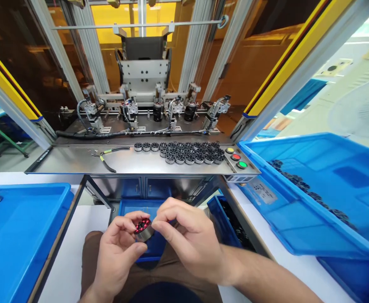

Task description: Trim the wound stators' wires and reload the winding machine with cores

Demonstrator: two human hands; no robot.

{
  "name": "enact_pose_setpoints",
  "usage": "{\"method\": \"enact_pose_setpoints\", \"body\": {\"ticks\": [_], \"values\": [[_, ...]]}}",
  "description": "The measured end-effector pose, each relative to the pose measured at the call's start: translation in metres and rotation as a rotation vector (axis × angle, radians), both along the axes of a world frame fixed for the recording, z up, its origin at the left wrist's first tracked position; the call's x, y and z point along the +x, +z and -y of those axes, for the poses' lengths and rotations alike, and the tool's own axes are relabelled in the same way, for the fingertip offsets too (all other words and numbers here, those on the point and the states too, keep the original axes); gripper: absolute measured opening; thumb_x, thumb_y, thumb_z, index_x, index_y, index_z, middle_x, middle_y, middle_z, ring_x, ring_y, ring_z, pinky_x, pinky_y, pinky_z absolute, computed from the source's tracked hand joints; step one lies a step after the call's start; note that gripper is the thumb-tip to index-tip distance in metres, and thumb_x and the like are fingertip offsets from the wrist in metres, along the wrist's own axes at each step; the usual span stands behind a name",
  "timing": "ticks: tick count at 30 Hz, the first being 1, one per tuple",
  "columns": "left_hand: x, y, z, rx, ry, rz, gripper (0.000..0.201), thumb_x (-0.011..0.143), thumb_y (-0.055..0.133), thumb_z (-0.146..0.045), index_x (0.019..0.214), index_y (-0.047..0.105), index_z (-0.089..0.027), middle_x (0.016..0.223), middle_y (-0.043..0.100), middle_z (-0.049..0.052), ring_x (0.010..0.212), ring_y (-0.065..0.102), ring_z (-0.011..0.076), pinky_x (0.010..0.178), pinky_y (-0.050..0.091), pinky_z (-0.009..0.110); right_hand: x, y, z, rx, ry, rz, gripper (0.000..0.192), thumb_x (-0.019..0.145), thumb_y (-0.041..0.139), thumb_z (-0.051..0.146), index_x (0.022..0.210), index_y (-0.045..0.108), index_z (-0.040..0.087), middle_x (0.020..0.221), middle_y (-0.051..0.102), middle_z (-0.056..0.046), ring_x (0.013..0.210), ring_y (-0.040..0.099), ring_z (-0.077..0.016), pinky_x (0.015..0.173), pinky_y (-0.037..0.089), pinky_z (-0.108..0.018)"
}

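My left hand (117,252) is closed around a small round motor stator (143,230), its fingers at the far and left side and the thumb below. The stator has a grey metal side wall and a red and black top, tilted up toward me. Just to its right, my right hand (184,235) is closed in a pinch, thumb against the index finger, beside the stator's edge. Whatever may be between those fingertips is too small to make out. Both hands are above my lap, in front of a blue bin (153,251) that they partly hide.
A steel ledge (77,160) holds cutting pliers (109,156), rows of black round parts (189,152) and push buttons (235,157). Behind stands a machine with clamping fixtures (132,110). Blue bins (313,168) with parts flank me right; another blue tray (23,235) is left.
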State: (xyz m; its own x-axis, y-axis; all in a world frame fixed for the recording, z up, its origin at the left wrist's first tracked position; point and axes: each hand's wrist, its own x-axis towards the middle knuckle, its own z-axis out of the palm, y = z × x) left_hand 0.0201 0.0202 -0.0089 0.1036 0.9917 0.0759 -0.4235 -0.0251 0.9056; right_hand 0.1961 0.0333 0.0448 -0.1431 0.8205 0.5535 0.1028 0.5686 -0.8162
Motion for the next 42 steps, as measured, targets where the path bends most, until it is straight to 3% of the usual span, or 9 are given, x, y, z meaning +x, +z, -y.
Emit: {"method": "enact_pose_setpoints", "body": {"ticks": [8, 13, 18, 20, 24, 28, 31, 38, 42], "values": [[-0.012, 0.005, -0.003, 0.078, 0.017, -0.009, 0.023, 0.071, 0.084, -0.014, 0.084, 0.066, -0.022, 0.112, 0.074, 0.007, 0.090, 0.073, 0.0205, 0.080, 0.057, 0.030, -0.028, -0.033, 0.023, -0.808, 0.352, -0.486, 0.038, 0.077, 0.078, 0.046, 0.066, 0.058, 0.016, 0.057, 0.059, 0.002, 0.052, 0.052, -0.0077, 0.056, 0.046, -0.021], [-0.016, 0.006, -0.002, 0.112, 0.016, -0.039, 0.023, 0.070, 0.084, -0.010, 0.082, 0.068, -0.021, 0.112, 0.075, 0.008, 0.095, 0.073, 0.0230, 0.080, 0.059, 0.031, -0.030, -0.050, 0.022, -0.908, 0.527, -0.772, 0.044, 0.074, 0.079, 0.054, 0.076, 0.068, 0.011, 0.066, 0.065, -0.003, 0.058, 0.062, -0.0119, 0.054, 0.050, -0.023], [-0.015, 0.006, 0.003, 0.083, -0.103, -0.034, 0.024, 0.074, 0.078, -0.006, 0.085, 0.068, -0.025, 0.117, 0.072, 0.005, 0.072, 0.073, 0.0191, 0.046, 0.057, 0.024, -0.033, -0.052, 0.021, -0.946, 0.696, -0.863, 0.049, 0.078, 0.075, 0.056, 0.091, 0.074, 0.008, 0.081, 0.068, -0.008, 0.073, 0.064, -0.0135, 0.070, 0.051, -0.025], [-0.019, 0.005, 0.001, 0.168, -0.161, -0.111, 0.027, 0.075, 0.076, -0.004, 0.087, 0.069, -0.027, 0.116, 0.073, 0.004, 0.081, 0.074, 0.0211, 0.054, 0.061, 0.026, -0.034, -0.054, 0.020, -0.979, 0.696, -0.873, 0.045, 0.074, 0.080, 0.051, 0.092, 0.074, 0.010, 0.081, 0.067, -0.006, 0.071, 0.061, -0.0122, 0.069, 0.050, -0.025], [-0.030, 0.004, -0.004, 0.315, 0.026, -0.354, 0.057, 0.056, 0.094, -0.018, 0.107, 0.071, -0.029, 0.132, 0.066, 0.007, 0.132, 0.054, 0.0306, 0.102, 0.052, 0.033, -0.029, -0.061, 0.014, -0.824, 0.556, -0.761, 0.039, 0.068, 0.087, 0.041, 0.094, 0.072, 0.015, 0.080, 0.064, -0.002, 0.072, 0.057, -0.0119, 0.068, 0.046, -0.024], [-0.032, 0.006, -0.001, 0.131, 0.003, -0.498, 0.064, 0.060, 0.089, -0.046, 0.119, 0.070, -0.027, 0.119, 0.070, 0.009, 0.111, 0.066, 0.0269, 0.095, 0.054, 0.028, -0.017, -0.063, 0.009, -0.240, 0.217, -0.298, 0.041, 0.070, 0.084, 0.016, 0.107, 0.068, 0.023, 0.096, 0.063, -0.002, 0.089, 0.058, -0.0158, 0.082, 0.047, -0.028], [-0.026, 0.008, 0.003, 0.047, -0.093, -0.528, 0.055, 0.066, 0.086, -0.044, 0.117, 0.072, -0.028, 0.115, 0.071, 0.008, 0.099, 0.070, 0.0255, 0.088, 0.056, 0.029, -0.012, -0.063, 0.008, 0.039, 0.101, -0.088, 0.049, 0.074, 0.074, 0.005, 0.118, 0.062, 0.024, 0.102, 0.063, -0.004, 0.092, 0.060, -0.0171, 0.082, 0.049, -0.030], [-0.022, 0.006, 0.004, 0.137, -0.013, -0.570, 0.039, 0.070, 0.085, -0.027, 0.108, 0.076, -0.029, 0.111, 0.072, 0.007, 0.098, 0.069, 0.0247, 0.090, 0.056, 0.032, -0.001, -0.055, 0.009, 0.067, 0.164, -0.068, 0.048, 0.078, 0.075, 0.014, 0.123, 0.061, 0.022, 0.107, 0.061, -0.008, 0.096, 0.060, -0.0193, 0.084, 0.050, -0.032], [-0.024, 0.004, 0.004, 0.207, 0.050, -0.613, 0.046, 0.070, 0.085, -0.018, 0.111, 0.073, -0.032, 0.113, 0.069, 0.005, 0.101, 0.067, 0.0226, 0.089, 0.056, 0.030, 0.002, -0.047, 0.006, -0.063, 0.232, -0.160, 0.021, 0.083, 0.075, 0.023, 0.103, 0.069, 0.021, 0.094, 0.062, -0.004, 0.087, 0.060, -0.0165, 0.079, 0.048, -0.031]]}}
